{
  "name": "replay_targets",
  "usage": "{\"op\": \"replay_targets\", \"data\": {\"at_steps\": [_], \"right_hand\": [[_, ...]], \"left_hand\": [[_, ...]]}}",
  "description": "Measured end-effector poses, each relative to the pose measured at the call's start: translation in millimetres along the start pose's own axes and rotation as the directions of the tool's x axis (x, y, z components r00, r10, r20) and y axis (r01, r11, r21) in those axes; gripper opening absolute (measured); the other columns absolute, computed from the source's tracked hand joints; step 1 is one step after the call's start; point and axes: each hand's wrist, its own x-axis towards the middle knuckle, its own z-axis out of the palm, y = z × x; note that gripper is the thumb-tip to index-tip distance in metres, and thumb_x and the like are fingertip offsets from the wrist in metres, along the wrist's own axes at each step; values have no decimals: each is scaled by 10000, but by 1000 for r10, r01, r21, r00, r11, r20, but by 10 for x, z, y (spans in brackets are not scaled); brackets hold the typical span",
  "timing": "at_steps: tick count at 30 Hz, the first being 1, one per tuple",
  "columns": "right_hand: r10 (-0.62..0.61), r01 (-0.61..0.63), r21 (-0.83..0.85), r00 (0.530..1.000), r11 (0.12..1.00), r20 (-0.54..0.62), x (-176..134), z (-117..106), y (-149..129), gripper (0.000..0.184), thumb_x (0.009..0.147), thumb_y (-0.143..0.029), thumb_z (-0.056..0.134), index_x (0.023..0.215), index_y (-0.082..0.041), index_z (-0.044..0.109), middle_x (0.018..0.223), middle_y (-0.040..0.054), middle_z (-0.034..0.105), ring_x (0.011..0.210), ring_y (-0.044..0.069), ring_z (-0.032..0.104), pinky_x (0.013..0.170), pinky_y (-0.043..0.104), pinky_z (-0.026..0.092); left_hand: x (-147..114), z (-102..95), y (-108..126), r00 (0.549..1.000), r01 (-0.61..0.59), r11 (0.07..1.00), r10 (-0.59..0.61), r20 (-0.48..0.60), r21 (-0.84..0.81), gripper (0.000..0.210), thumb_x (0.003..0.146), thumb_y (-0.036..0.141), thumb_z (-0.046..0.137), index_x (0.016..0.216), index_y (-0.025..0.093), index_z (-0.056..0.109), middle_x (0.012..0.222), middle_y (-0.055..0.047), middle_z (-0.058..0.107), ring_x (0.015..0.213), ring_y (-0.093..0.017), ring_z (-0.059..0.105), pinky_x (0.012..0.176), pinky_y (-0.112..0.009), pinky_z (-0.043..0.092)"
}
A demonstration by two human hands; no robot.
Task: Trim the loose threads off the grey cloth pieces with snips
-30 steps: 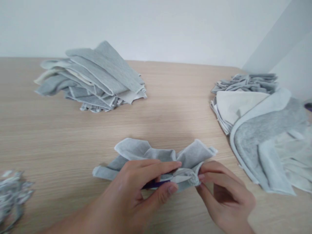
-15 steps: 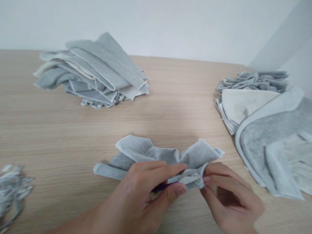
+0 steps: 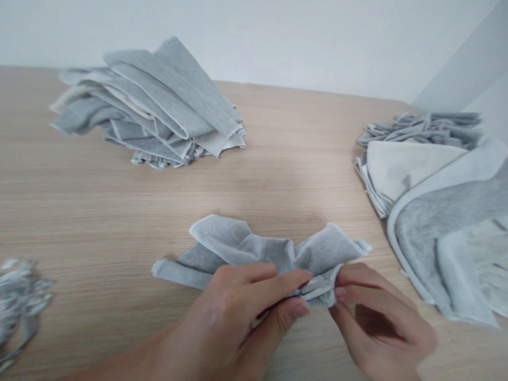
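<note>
A crumpled grey cloth piece (image 3: pixel 270 248) with pale edges lies on the table, its near edge bunched between my two hands. My left hand (image 3: pixel 246 307) is closed, thumb and index finger pinching that edge. A sliver of something dark shows under the left index finger; its kind is hidden. At the right end of the bunched edge, my right hand (image 3: pixel 381 317) pinches the cloth with thumb and fingertips. Narrow light folds of fabric show in the gap between the hands.
A stack of grey cloth pieces (image 3: pixel 159 100) lies at the back left. Folded cloths (image 3: pixel 413 164) and a large grey cloth with a pale border (image 3: pixel 436 217) lie at the right. Fabric scraps (image 3: pixel 24 301) sit at the left edge. A white wall (image 3: pixel 278 42) stands behind the table.
My left fingertips have slid slightly right, toward my right hand, and the dark purple thing beneath them is now mostly covered. The view has shifted a little.
</note>
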Motion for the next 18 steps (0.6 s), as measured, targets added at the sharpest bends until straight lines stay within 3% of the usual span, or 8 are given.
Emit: {"op": "replay_targets", "data": {"at_steps": [4, 12, 18], "right_hand": [[-13, 13, -9, 1000, 1000, -11, 17, 9, -11, 348, 749, 138, 656, 933, -149, 724, 887, 24, 711, 795, 133, 694, 691, 261, 570], [1, -1, -32, 1000, 999, -23, 30, 26, -8, 359, 749, 119, 667, 939, -178, 736, 859, 28, 714, 752, 154, 696, 643, 289, 565], [-9, 9, -36, 1000, 999, 5, 16, 6, 39, 369, 750, 112, 669, 969, -177, 736, 882, 44, 724, 770, 169, 708, 653, 303, 573]], "left_hand": [[-7, 22, -24, 1000, 10, 1000, -9, 9, -13, 262, 1045, 292, 516, 1268, 263, 652, 773, 37, 691, 585, -102, 621, 515, -243, 422], [-7, -38, -54, 990, 106, 990, -96, 108, -93, 198, 1048, 277, 513, 1033, 250, 709, 719, 41, 678, 564, -104, 573, 565, -247, 433], [-21, -162, -85, 992, 122, 989, -120, 31, -80, 183, 1039, 297, 544, 1104, 299, 716, 874, 37, 758, 653, -108, 638, 537, -218, 443]]}}
